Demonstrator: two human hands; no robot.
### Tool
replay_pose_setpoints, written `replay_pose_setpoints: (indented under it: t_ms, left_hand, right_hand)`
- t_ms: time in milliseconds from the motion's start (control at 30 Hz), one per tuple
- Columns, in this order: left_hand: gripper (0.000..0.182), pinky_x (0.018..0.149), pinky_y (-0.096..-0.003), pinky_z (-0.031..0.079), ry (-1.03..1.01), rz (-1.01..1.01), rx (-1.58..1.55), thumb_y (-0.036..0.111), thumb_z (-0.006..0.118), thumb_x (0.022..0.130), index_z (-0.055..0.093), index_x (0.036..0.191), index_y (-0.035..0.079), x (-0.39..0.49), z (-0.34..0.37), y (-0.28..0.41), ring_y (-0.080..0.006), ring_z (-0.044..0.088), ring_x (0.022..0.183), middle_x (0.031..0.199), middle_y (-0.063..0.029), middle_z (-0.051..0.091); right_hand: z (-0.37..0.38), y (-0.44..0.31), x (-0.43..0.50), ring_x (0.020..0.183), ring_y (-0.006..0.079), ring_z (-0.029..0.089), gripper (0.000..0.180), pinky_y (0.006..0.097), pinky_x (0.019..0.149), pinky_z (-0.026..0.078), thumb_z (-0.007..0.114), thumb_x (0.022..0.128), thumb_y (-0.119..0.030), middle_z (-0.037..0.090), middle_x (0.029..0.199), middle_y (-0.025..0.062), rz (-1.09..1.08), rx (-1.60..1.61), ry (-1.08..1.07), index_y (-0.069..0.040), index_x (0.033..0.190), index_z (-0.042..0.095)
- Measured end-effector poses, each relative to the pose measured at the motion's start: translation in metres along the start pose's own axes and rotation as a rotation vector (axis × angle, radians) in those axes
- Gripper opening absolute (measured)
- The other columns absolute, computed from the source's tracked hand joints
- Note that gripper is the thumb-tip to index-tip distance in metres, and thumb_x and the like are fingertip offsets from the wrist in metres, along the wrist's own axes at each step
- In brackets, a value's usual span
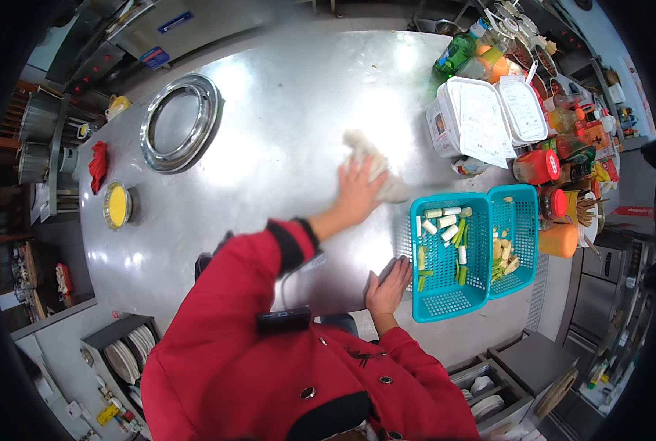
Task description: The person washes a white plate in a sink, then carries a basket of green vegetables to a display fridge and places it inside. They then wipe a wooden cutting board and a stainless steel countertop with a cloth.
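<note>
My left hand (pixel 356 194) presses down on a crumpled off-white cloth (pixel 380 168), which lies on the steel worktable (pixel 284 132). Both the cloth and the fingers look blurred. Near the table's front edge, my right hand (pixel 389 288) rests palm down with the thumb spread, holding nothing. Its fingertips are right beside a teal plastic basket (pixel 452 306); whether they touch it I cannot tell. Cut white scallion pieces (pixel 447 221) and green stalks (pixel 460 232) are scattered inside. A second teal basket (pixel 512 286) adjoins it, with sliced ginger (pixel 504 254) and some greens.
Steel rings or a round rim (pixel 209 118) lie at the far left. Nearby are a red cloth (pixel 97 165) and a metal bowl of yellow liquid (pixel 117 205). White tubs with papers (pixel 474 118), a green bottle (pixel 456 54) and red-lidded jars (pixel 537 166) crowd the right side.
</note>
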State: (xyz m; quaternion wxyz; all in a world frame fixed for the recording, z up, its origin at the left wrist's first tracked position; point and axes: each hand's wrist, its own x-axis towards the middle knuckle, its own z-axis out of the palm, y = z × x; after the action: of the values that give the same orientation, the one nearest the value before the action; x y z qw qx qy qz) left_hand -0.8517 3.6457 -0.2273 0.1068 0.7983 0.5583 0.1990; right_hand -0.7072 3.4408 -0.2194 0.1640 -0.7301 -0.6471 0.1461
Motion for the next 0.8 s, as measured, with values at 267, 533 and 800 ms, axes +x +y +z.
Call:
replay_pose_setpoints:
  t_ms: [267,533,800]
  left_hand:
    - [0.049,0.101,-0.0597,0.024,0.025,0.150,0.159,0.035,0.059,0.083,0.051,0.130,0.023,0.215,0.037,-0.029,-0.0397,0.025,0.133,0.143,-0.0139,0.034]
    - [0.046,0.105,-0.0561,0.024,0.004,-0.334,0.131,0.033,0.049,0.089,0.046,0.133,0.023,0.275,-0.013,-0.186,-0.0350,0.028,0.134,0.145,-0.0131,0.033]
    - [0.050,0.104,-0.0574,0.022,0.315,-0.801,0.472,0.039,0.053,0.085,0.049,0.131,0.019,0.149,-0.091,-0.339,-0.0441,0.028,0.129,0.142,-0.0179,0.033]
  right_hand:
    - [0.005,0.001,0.003,0.136,0.0474,0.014,0.075,0.0550,0.111,0.007,0.060,0.082,-0.029,0.021,0.145,0.0287,0.112,0.020,-0.126,0.009,0.137,0.025]
    - [0.006,0.003,0.003,0.137,0.0460,0.013,0.075,0.0548,0.111,0.007,0.061,0.081,-0.024,0.021,0.146,0.0282,0.090,0.009,-0.112,0.010,0.137,0.025]
    - [0.005,0.001,0.002,0.135,0.0460,0.018,0.075,0.0540,0.111,0.012,0.063,0.080,-0.026,0.025,0.144,0.0285,0.064,-0.044,-0.089,0.009,0.136,0.027]
